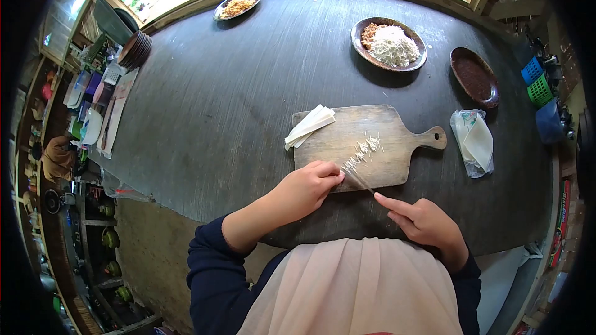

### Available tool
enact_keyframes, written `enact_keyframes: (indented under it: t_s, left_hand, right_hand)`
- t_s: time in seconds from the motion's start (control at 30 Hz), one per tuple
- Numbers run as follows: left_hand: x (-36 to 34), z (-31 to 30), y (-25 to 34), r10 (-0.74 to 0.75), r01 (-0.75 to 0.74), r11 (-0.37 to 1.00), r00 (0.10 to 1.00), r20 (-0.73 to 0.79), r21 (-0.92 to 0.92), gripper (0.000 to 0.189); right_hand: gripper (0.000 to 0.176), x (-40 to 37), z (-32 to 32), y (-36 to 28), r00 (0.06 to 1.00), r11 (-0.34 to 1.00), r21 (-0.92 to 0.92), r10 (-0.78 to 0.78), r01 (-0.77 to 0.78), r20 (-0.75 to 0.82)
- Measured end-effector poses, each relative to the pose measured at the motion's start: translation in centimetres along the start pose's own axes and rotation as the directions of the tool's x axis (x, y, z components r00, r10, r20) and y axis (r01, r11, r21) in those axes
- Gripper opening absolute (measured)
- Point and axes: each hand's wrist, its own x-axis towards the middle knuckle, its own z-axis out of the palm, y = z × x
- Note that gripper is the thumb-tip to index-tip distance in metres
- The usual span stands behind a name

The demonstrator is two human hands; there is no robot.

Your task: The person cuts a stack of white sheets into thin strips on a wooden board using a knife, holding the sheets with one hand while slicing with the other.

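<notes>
A wooden cutting board (385, 127) lies on the dark table, its handle pointing right. My left hand (304, 189) is closed at the board's front edge, fingertips pressed on white strips that it mostly hides. My right hand (428, 223) grips a knife (359, 180); its blade rests beside my left fingertips, and the fingers hide the handle. Thin white slivers (363, 152) are scattered over the board from the blade toward the middle. A small stack of flat white strips (310, 125) lies at the board's back left corner.
Behind the board stands a plate (358, 49) heaped with white shreds and brown bits. An oval brown dish (475, 77) and a plastic packet (473, 142) lie at right. Another plate of food (238, 6) sits far back. Stacked brown plates (135, 49) stand at left.
</notes>
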Motion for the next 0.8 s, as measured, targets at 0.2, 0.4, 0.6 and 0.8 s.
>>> enact_keyframes:
  t_s: [0.2,0.4,0.6,0.8]
  left_hand:
    - [0.01,0.01,-0.07,0.016,-0.016,1.000,1.000,0.008,-0.005,0.031]
    - [0.06,-0.15,0.08,0.014,-0.014,1.000,1.000,0.013,-0.001,0.030]
    - [0.03,-0.16,0.11,0.010,-0.010,1.000,1.000,0.020,0.008,0.029]
    - [-0.01,-0.01,0.01,0.024,-0.024,0.999,1.000,0.014,0.023,0.029]
  right_hand:
    - [0.046,0.10,-0.03,0.01,1.000,1.000,-0.026,-0.017,0.017,0.019]
    - [0.049,0.13,0.03,0.20,0.999,0.999,0.020,-0.036,0.035,0.018]
    - [0.049,0.09,-0.22,0.23,0.998,0.999,0.025,-0.038,0.037,0.054]
    - [0.049,0.02,-0.24,0.28,0.999,0.997,0.074,-0.026,0.022,0.045]
